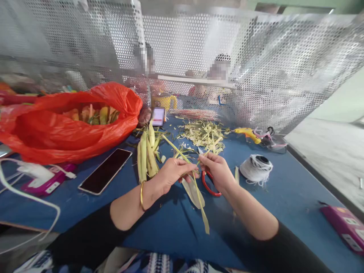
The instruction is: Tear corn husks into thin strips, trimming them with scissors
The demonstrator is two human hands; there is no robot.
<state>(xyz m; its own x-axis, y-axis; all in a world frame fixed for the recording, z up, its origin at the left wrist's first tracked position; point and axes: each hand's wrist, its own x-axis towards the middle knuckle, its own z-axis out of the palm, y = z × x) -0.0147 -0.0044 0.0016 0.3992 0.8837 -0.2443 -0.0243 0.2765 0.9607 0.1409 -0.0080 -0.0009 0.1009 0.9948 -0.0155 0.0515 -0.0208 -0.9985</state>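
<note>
The left hand point(180, 170) and right hand point(214, 165) pinched husk strips point(205, 221) in narrow grips; red-handled scissors point(205, 185) lay at their five o'clock, white thread cone point(256, 170) at three.

A perforated, seemingly metal screen point(182, 41) backs the blue table point(295, 189), with pale floor point(335, 148) and wall point(341, 96) at right.

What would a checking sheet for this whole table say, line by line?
Surface: blue table, scattered with plant scraps.
Job's things: pale strips in hand; husk-like pieces on the left; red-handled scissors by the right hand.
Clutter: shredded pile, red bag, dark-screened phone, thread spool.
Hands: right and left hand both pinch strips.
Cables: white cable loops at left, near a purple power strip.
Surroundings: perforated screen, people behind.
</note>
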